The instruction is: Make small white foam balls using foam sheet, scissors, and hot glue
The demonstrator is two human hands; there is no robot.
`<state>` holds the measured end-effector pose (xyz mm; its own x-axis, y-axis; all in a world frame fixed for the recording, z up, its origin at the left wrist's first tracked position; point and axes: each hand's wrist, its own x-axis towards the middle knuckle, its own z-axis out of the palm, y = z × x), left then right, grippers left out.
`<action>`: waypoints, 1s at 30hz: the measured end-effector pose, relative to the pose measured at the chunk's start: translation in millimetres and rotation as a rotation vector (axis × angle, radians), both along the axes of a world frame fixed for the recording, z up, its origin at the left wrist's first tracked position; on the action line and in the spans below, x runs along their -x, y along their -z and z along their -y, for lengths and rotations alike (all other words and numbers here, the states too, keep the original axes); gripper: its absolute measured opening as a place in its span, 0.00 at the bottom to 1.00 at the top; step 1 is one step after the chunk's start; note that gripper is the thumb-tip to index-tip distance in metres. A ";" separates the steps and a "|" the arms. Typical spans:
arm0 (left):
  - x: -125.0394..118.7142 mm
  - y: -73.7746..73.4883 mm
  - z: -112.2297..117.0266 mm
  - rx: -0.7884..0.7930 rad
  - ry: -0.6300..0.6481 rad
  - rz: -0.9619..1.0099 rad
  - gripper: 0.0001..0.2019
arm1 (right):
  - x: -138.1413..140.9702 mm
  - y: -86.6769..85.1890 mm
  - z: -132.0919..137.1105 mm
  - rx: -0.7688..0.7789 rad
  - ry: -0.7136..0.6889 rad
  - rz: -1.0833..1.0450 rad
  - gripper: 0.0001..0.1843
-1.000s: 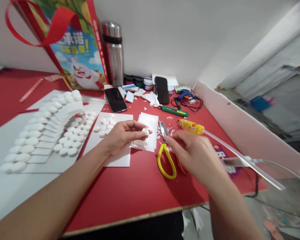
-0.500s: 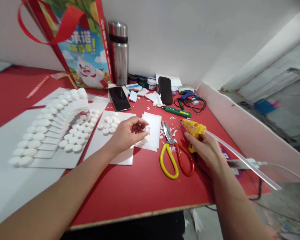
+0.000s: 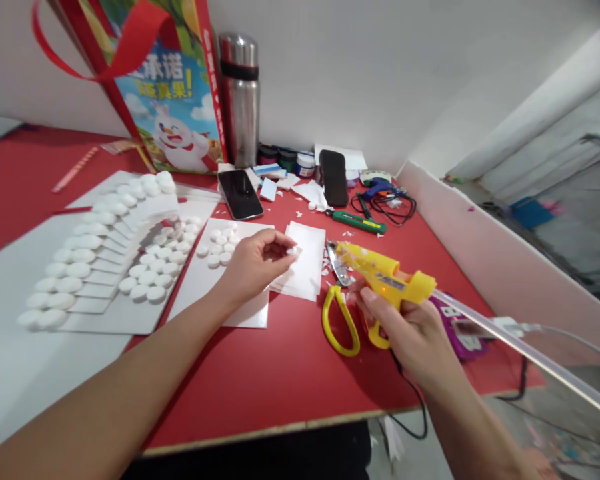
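My right hand [image 3: 410, 330] grips a yellow hot glue gun [image 3: 387, 275] lifted off the red table [image 3: 280, 373], nozzle pointing left, with a long clear glue stick [image 3: 525, 350] trailing out its back to the right. My left hand [image 3: 255, 263] pinches a small white piece [image 3: 293, 251] between its fingertips, above white cards [image 3: 305, 263]. Yellow-and-red handled scissors [image 3: 341, 313] lie on the table between my hands, partly hidden by the glue gun.
White sheets with several white round pieces [image 3: 145, 267] cover the left side. At the back stand a red gift bag [image 3: 165, 93], a steel flask [image 3: 240, 100], two phones [image 3: 240, 193], paint jars [image 3: 286, 160], a green cutter [image 3: 357, 222] and black cables [image 3: 395, 203]. The table's front edge is near me.
My right hand reached past the scissors, took the glue gun from the table and lifted it toward me. The left hand stayed holding the white piece.
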<state>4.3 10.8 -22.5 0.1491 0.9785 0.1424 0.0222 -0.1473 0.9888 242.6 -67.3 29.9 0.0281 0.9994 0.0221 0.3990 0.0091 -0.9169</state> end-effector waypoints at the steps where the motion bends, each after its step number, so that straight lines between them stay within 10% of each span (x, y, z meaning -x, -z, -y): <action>1: 0.3 0.2 0.6 -0.023 -0.013 -0.022 0.10 | 4.2 -1.2 2.8 0.005 -0.039 -0.002 0.14; 30: -1.9 -2.5 2.8 -0.126 0.001 0.058 0.19 | 32.0 1.0 0.3 0.026 -0.115 0.131 0.16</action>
<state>6.2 8.0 -20.0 0.1382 0.9523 0.2722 -0.0344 -0.2701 0.9622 210.7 -67.6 28.9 -0.0880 0.9961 -0.0082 0.5132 0.0383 -0.8574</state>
